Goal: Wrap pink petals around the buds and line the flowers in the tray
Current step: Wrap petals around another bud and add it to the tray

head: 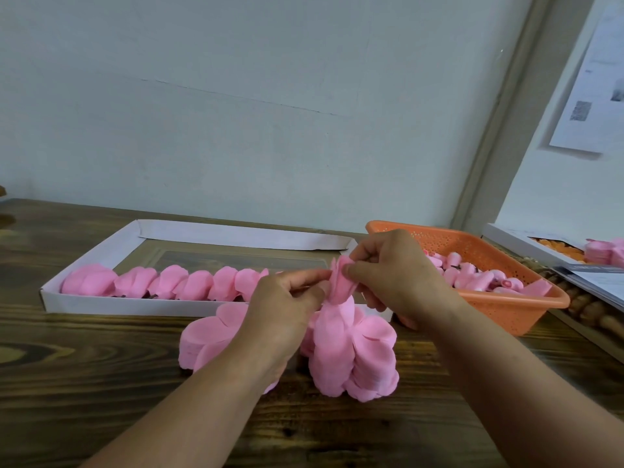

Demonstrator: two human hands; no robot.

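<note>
A pink flower (341, 282) is held upright in mid-air between both hands, above the table's middle. My left hand (287, 298) pinches its left side and lower part. My right hand (388, 265) pinches a petal against its top right. Stacks of loose pink petals (358, 359) lie on the wooden table just below, with another stack (206, 336) to the left. A white cardboard tray (101, 307) behind holds a row of several finished pink flowers (169, 282) along its near wall. The bud inside the held flower is hidden.
An orange plastic basket (513, 314) with several pink buds (472, 275) stands at the right, touching my right wrist area. Further right lie a white box (513, 239) with orange and pink pieces and some papers (601, 282). A pale wall rises right behind the table.
</note>
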